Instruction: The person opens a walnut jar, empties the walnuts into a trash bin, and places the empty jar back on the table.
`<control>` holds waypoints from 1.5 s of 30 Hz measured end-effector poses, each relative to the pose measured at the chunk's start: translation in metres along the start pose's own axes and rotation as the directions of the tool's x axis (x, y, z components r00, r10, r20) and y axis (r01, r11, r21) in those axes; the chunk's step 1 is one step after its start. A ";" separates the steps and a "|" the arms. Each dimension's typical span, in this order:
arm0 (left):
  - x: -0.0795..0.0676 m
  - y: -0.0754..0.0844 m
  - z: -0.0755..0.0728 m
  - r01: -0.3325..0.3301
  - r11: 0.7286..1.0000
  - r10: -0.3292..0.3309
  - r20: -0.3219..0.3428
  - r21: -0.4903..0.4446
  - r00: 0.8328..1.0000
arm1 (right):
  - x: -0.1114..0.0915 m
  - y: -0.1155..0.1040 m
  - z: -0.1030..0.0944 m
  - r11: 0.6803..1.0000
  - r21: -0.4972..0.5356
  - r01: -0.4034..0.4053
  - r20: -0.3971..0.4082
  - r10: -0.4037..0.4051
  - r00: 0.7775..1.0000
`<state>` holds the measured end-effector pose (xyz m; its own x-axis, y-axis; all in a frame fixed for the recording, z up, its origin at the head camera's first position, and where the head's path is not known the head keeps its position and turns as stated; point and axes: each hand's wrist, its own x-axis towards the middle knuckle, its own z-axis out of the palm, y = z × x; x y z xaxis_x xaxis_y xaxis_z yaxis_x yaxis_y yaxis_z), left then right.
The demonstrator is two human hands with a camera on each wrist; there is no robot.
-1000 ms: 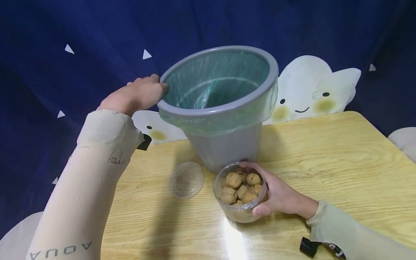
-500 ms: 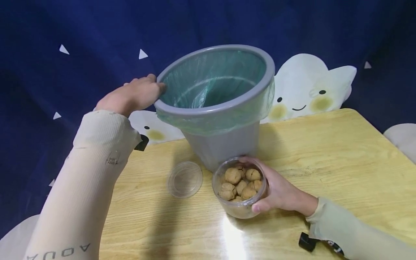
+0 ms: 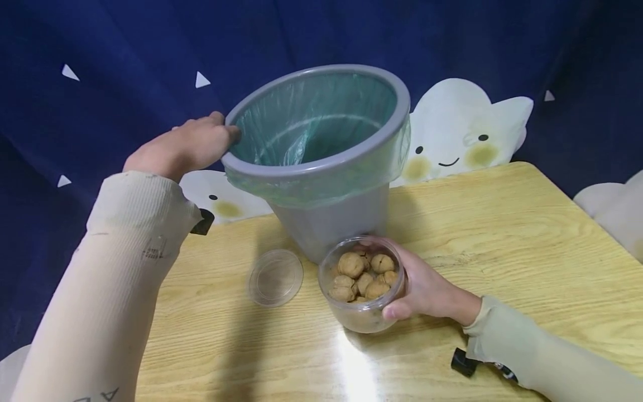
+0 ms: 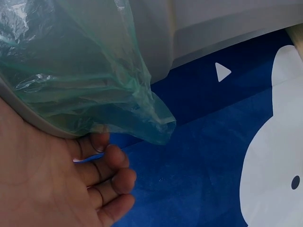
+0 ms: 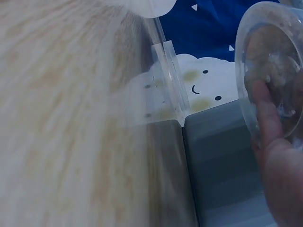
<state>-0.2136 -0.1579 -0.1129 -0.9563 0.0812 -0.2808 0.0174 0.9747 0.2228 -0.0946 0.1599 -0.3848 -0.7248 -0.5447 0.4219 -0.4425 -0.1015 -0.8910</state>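
My left hand (image 3: 183,146) grips the left rim of a grey trash can (image 3: 331,220) lined with a thin green bag (image 3: 321,190). In the left wrist view its fingers (image 4: 111,182) curl below the rim, beside the loose edge of the bag; the thumb is hidden there. My right hand (image 3: 427,287) holds a clear round plastic container (image 3: 359,321) from its right side, in front of the can. Several walnuts (image 3: 351,264) lie inside it. The right wrist view shows the container (image 5: 244,56) raised off the tabletop, one finger (image 5: 267,113) stretched along its base.
A clear round lid (image 3: 275,278) lies flat on the wooden table (image 3: 482,234), left of the container. Behind the table hangs a dark blue curtain (image 3: 150,67) with white cloud shapes (image 3: 452,123). The trash can stands near the table's far edge.
The container has shifted slightly up and towards the trash can with my right hand. My left hand keeps its hold on the rim. The whole head view has slid a little leftward.
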 end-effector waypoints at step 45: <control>-0.001 -0.002 0.001 0.018 1.000 -0.017 0.048 -0.015 0.999 | -0.001 0.003 0.002 0.986 0.140 0.088 0.023 -0.092 0.995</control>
<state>-0.2123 -0.1595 -0.1141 -0.9413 0.0744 -0.3292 -0.0040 0.9728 0.2315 -0.0945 0.1586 -0.3877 -0.6685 -0.5521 0.4983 -0.4266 -0.2642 -0.8650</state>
